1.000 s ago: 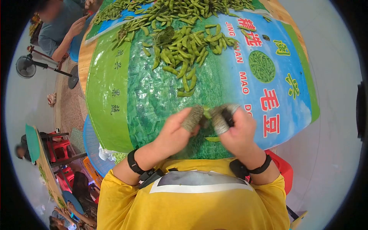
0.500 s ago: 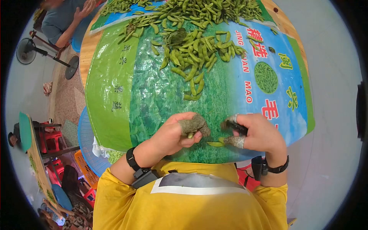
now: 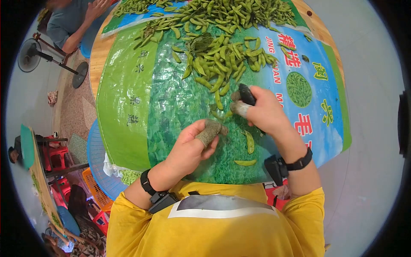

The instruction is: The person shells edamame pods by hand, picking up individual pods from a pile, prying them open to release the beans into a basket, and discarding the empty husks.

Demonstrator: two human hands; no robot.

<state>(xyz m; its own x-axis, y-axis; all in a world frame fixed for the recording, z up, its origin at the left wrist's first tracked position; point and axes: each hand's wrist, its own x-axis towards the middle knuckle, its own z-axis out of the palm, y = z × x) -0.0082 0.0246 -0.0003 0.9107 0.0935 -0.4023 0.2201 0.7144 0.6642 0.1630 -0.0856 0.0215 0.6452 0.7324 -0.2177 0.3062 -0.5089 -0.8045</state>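
My right hand (image 3: 266, 110) is closed around a small black-handled tool (image 3: 247, 95); the working end is hidden. Its wrapped fingertips are at a green soybean pod (image 3: 228, 114) just below the near end of the pod pile (image 3: 220, 60). To the lower left, my left hand (image 3: 192, 143) is curled closed, with a grey-green wrap on the thumb (image 3: 209, 132). Whatever its fingers hold is hidden. Between the hands and my shirt, a flattened pod (image 3: 250, 142) and a second pod (image 3: 245, 162) lie on the green printed sheet (image 3: 171, 98).
More pods are heaped at the table's far side (image 3: 239, 15). A blue basket (image 3: 96, 158) and an orange crate (image 3: 95, 188) stand at the left below the table. A fan (image 3: 30, 55) and another person's arm (image 3: 77, 36) show at the upper left.
My right hand has moved up and left with the tool, to the near end of the pile. A flattened pod now lies where that hand was. My left hand has shifted slightly.
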